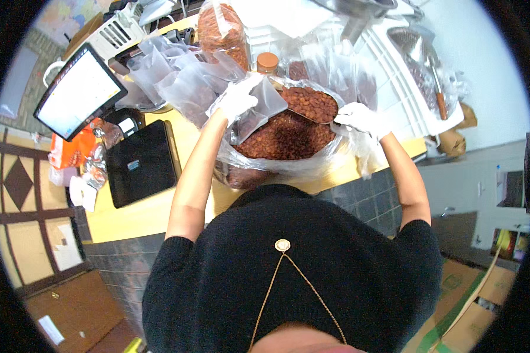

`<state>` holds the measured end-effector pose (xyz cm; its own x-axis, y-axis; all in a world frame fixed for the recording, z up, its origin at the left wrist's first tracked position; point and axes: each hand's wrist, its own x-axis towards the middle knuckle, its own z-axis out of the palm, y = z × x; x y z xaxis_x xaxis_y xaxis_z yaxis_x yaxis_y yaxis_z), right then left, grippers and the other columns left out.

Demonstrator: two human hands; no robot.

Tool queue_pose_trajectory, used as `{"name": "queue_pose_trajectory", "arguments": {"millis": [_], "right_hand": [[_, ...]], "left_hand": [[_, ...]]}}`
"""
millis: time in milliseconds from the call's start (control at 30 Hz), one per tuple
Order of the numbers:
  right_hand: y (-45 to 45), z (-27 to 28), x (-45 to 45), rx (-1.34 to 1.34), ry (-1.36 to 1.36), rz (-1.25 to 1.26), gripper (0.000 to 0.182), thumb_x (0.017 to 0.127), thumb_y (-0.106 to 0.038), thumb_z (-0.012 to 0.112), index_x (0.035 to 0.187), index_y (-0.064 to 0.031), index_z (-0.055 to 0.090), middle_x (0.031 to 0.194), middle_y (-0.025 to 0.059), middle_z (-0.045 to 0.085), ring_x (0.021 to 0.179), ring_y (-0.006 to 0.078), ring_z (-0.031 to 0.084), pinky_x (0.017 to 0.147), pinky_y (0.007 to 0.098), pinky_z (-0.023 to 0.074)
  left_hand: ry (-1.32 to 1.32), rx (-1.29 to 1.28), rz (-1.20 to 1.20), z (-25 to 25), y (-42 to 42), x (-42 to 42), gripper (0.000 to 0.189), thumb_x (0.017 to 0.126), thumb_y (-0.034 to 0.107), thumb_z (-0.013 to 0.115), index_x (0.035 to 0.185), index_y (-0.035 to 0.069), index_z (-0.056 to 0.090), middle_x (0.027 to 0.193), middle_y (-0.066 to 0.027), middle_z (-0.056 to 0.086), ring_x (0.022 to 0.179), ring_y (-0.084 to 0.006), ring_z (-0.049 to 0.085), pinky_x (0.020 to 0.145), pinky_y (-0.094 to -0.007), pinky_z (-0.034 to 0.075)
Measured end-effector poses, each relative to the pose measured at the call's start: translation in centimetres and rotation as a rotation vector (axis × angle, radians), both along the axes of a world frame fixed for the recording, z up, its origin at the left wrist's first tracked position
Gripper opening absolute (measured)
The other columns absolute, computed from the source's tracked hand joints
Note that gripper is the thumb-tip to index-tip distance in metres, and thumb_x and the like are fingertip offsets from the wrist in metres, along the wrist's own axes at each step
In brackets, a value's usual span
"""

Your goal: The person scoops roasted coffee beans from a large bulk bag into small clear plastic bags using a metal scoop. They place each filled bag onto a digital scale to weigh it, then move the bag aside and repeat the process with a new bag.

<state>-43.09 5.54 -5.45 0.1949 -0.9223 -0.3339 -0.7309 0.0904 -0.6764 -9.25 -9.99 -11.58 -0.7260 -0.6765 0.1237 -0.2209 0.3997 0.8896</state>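
Observation:
Both my hands wear white gloves. A small clear plastic bag hangs from my left hand, its mouth close to the scoop. My right hand grips a metal scoop at its right end, the handle hidden by the fingers. Reddish-brown dried fruit, like raisins, fills the scoop. Below it a large clear plastic sack lies wide open, full of the same fruit. The sack rests at the table's front edge, close to my body.
Left on the wooden table are a black laptop-like slab and a lit screen. Behind stand filled plastic bags, a tall bag of orange-brown pieces and a lidded jar. A white rack borders the right.

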Motion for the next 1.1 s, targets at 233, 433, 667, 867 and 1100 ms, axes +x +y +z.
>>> {"name": "queue_pose_trajectory", "arguments": {"millis": [233,433,667,867,1100], "right_hand": [[-4.8,8.4,2.7,-0.071,0.416,0.303,0.029,0.075,-0.029,0.067,0.071,-0.0004,0.061,0.059,0.0114,0.057,0.051,0.0216,0.052,0.051,0.0334,0.0426],[-10.4,9.5,11.8,-0.406,0.915,0.513,0.018,0.075,-0.016,0.054,0.08,-0.0025,0.065,0.077,0.0198,0.064,0.069,0.0351,0.062,0.062,0.0403,0.0505],[-0.4,6.8,3.2,-0.539,0.798,0.104,0.022,0.085,-0.022,0.052,0.086,-0.0016,0.06,0.074,0.0172,0.062,0.068,0.0328,0.061,0.064,0.0412,0.0498],[3.4,-9.6,2.3,-0.082,0.543,-0.269,0.024,0.088,-0.018,0.037,0.097,-0.0002,0.05,0.093,0.0269,0.06,0.085,0.0412,0.06,0.077,0.0473,0.046],[3.1,-11.2,4.5,-0.219,0.707,-0.388,0.027,0.088,-0.016,0.036,0.088,-0.0003,0.058,0.091,0.0262,0.061,0.086,0.0411,0.061,0.077,0.0483,0.0463]], "left_hand": [[-0.012,0.223,0.016,0.0,1.1,-3.7,0.075,0.069,-0.011,0.046,0.14,0.004,0.029,0.145,-0.0087,0.03,0.13,-0.0195,0.032,0.097,-0.0254,0.034],[-0.064,0.035,0.031,2.7,1.7,-1.3,0.074,0.066,-0.008,0.051,0.137,0.001,0.032,0.141,-0.0134,0.036,0.131,-0.0225,0.032,0.106,-0.0275,0.026],[0.288,0.395,0.275,1.0,-0.7,5.8,0.073,0.063,-0.01,0.049,0.135,0.0,0.037,0.14,-0.0121,0.036,0.127,-0.0218,0.037,0.103,-0.0274,0.03],[0.301,0.368,-0.005,0.1,-0.2,2.5,0.076,0.063,-0.006,0.047,0.137,-0.003,0.031,0.141,-0.0143,0.035,0.13,-0.0234,0.032,0.109,-0.0331,0.024],[-0.034,-0.062,0.108,-0.6,2.0,-1.0,0.068,0.067,-0.003,0.049,0.134,0.003,0.039,0.138,-0.0152,0.04,0.13,-0.0247,0.034,0.107,-0.0297,0.027]]}}
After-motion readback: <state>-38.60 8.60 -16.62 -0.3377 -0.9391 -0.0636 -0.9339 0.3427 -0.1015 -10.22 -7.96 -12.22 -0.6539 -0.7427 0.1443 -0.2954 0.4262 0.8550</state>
